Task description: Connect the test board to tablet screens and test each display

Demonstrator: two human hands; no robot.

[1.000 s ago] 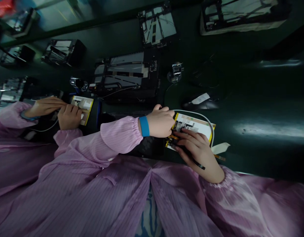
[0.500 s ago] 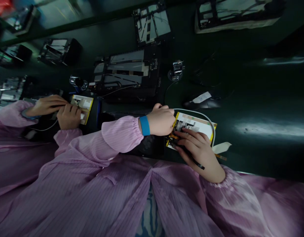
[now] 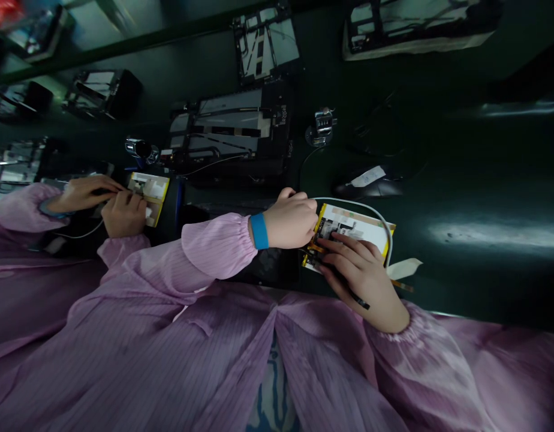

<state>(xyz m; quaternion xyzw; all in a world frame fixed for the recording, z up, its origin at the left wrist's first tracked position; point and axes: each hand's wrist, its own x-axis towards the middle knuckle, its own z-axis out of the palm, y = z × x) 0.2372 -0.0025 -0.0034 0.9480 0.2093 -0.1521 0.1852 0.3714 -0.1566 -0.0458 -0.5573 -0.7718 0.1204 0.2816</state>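
Note:
A flat white part with yellow edges (image 3: 360, 223) lies on the dark green bench in front of me, a grey cable (image 3: 379, 217) curving round its far side. My left hand (image 3: 291, 219), with a blue wristband, is curled into a fist at the part's left edge and grips it there. Lying over the part's near side, my right hand (image 3: 362, 273) has its fingers pressed together on the part. A thin dark tool (image 3: 358, 299) runs under its fingers and sticks out by the wrist.
A strip of pale tape (image 3: 405, 268) lies right of the part. Open black device frames (image 3: 232, 129) and a small metal counter (image 3: 322, 123) stand farther back. At the left, a co-worker's hands (image 3: 117, 207) rest on a similar yellow-edged part (image 3: 151, 187).
Both my hands stay on the part with no visible change. The view has shifted slightly.

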